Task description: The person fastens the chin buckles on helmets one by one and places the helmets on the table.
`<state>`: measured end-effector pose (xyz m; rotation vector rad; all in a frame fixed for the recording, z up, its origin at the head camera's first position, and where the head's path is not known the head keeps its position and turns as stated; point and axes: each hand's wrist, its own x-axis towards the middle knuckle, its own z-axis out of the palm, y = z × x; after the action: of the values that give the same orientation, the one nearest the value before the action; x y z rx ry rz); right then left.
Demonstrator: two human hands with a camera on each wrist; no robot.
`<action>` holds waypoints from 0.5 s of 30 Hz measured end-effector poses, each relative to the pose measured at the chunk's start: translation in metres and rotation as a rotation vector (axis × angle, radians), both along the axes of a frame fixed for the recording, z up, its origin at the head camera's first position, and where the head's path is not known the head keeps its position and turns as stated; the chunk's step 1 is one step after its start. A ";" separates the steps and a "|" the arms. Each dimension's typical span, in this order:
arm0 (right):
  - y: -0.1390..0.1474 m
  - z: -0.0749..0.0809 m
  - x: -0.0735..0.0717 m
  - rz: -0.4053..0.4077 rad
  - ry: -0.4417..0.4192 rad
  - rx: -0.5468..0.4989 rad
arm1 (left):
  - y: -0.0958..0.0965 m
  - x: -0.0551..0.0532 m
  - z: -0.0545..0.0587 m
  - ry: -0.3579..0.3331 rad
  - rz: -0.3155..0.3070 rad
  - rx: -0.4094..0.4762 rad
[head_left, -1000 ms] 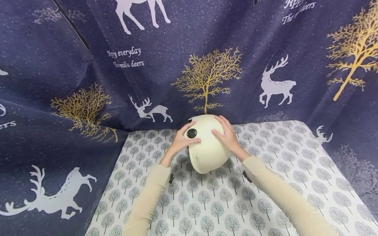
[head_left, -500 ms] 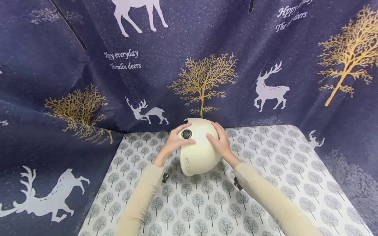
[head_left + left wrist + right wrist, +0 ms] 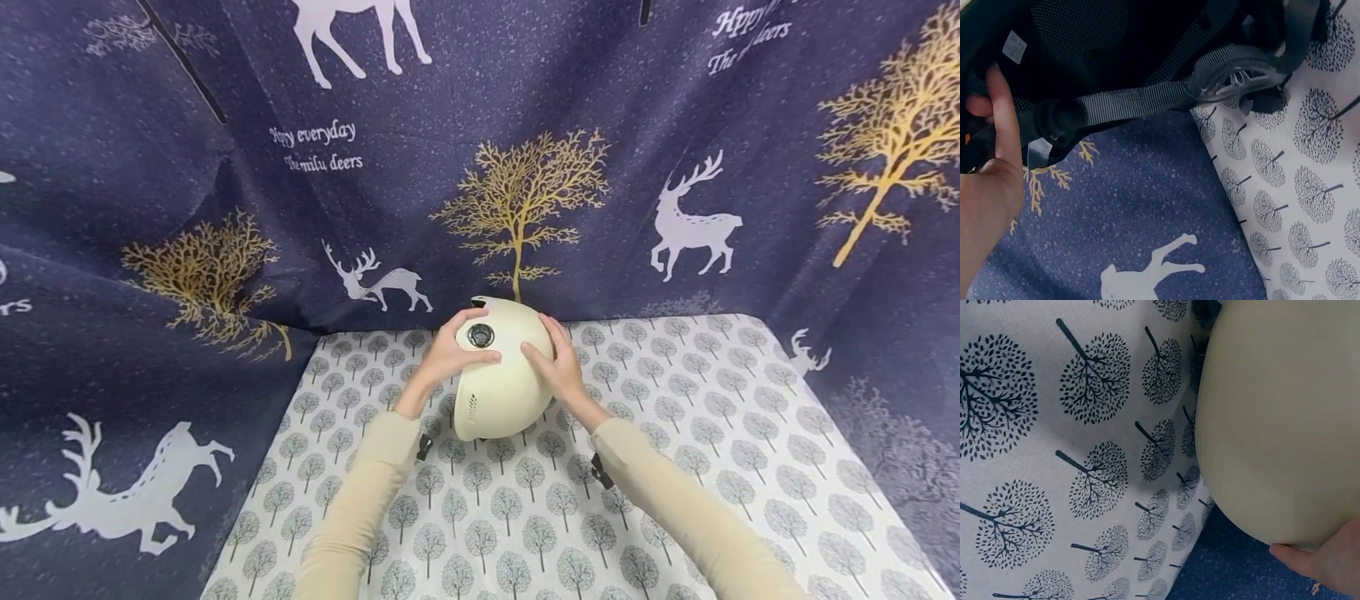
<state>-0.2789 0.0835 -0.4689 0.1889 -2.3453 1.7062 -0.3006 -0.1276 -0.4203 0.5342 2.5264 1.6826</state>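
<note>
A cream helmet [image 3: 506, 375] is held between both hands over the back of the patterned table, lying on its side with its opening to the left. My left hand [image 3: 455, 347] grips the rim beside a round black vent [image 3: 481, 336], thumb on the outside. In the left wrist view, fingers of that hand reach into the dark padded inside [image 3: 1085, 44], and a grey chin strap [image 3: 1135, 105] with an adjuster hangs across. My right hand [image 3: 558, 362] holds the rounded shell from the right, thumb on top. Whether the helmet touches the cloth is hard to tell.
A white cloth with grey trees covers the table [image 3: 540, 525]. Behind and at both sides hangs a dark blue curtain [image 3: 420, 200] printed with deer and trees. The helmet is close to the table's back edge.
Both hands have shifted the helmet a little to the left and turned it slightly. The grip of each hand looks the same. The head view has also moved a little.
</note>
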 end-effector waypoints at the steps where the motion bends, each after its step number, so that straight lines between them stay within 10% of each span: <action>1: 0.001 0.000 0.000 0.002 -0.005 0.006 | 0.001 0.000 -0.001 0.004 0.004 0.004; 15: 0.002 0.005 -0.002 0.016 0.029 0.057 | -0.003 0.009 -0.005 -0.075 -0.082 0.108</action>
<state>-0.2808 0.0854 -0.4637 0.2417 -2.3793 1.6330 -0.2920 -0.1304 -0.4249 0.5638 2.3398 1.7824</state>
